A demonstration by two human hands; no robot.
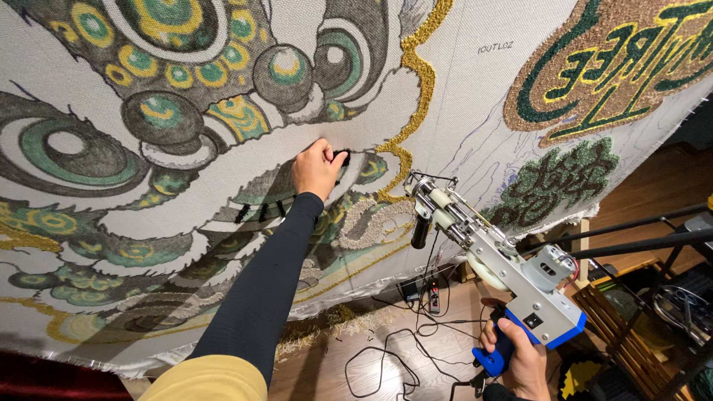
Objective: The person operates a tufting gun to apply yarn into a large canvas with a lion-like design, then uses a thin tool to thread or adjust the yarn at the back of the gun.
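So the tufting gun (pixel 490 256) sits low at about 4 o'clock from the left hand (pixel 318 168), its long axis running from the blue handle up toward 10 o'clock, needle end nearest the cloth (pixel 460 111). Right hand (pixel 520 360) is wrapped tight around that handle. Left hand is mostly closed, pinching a dark yarn patch (pixel 342 157) (on the stretched cloth).

light: warm, bright | focus: sharp | edges: wide-angle bending | corners: dim

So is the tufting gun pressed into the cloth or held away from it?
Held away. The tufting gun sits in the right hand, its tip apart from the stretched cloth; the left hand touches the cloth.
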